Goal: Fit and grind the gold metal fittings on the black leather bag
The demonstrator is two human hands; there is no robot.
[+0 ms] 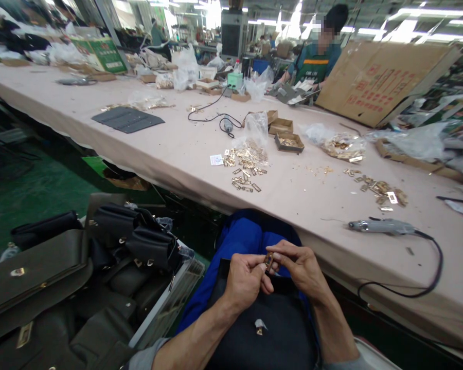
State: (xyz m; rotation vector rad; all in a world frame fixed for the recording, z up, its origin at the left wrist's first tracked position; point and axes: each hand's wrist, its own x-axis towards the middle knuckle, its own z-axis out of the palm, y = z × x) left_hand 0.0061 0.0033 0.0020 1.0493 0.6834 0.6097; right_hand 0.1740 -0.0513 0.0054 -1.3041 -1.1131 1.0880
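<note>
Between my fingertips is a small gold-coloured metal plate [269, 261] with a slot in it, like the loose plates on the table. My left hand [245, 280] pinches it from the left, fingers curled. From the right, my right hand [299, 264] grips its other side with thumb and fingertips. Below both hands a black leather bag [270, 329] lies across my lap. On its front sits a metal clasp [259, 327] with a scrap of whitish film on it. Fingers partly cover the plate.
Gold plates [247, 177] lie in piles on the table [177, 149]. A corded electric screwdriver [386, 226] rests near the right edge. Finished-looking dark bags [38, 267] fill a crate [170, 303] at left. A person [318, 56] works across the table beside a large carton [381, 82].
</note>
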